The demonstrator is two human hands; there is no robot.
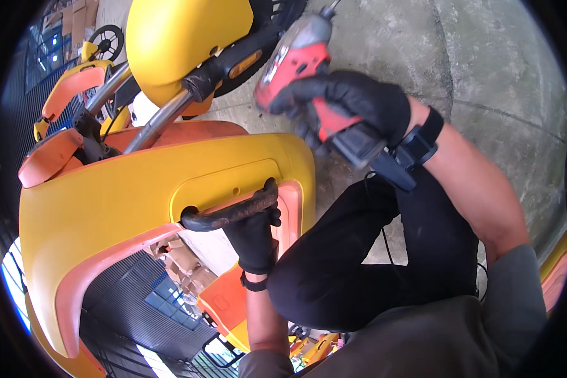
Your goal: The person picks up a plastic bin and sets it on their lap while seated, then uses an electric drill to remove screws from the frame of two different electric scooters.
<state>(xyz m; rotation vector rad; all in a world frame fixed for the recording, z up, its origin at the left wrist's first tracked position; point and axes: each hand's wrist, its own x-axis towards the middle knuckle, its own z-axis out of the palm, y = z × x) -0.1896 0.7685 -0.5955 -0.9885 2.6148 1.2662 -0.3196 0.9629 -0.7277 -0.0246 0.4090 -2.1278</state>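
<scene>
My right hand (365,104), in a black glove, is closed around the grip of a red and grey cordless impact driver (296,60). The tool is raised over the floor, its nose pointing up and away from me; motion blurs it slightly. My left hand (251,239), also gloved in black, is closed on a dark, worn bar handle (230,213). Part of its fingers is hidden behind the bar. This handle is fixed to a yellow and orange vehicle body panel (138,183), which looks like part of a scooter.
A yellow mudguard (186,44) over a black tyre stands beyond the panel, with a metal fork tube (160,120) between them. More yellow and orange vehicles (75,88) stand at the far left. Cardboard boxes (183,261) show through the panel's opening. Grey concrete floor (485,63) lies at right.
</scene>
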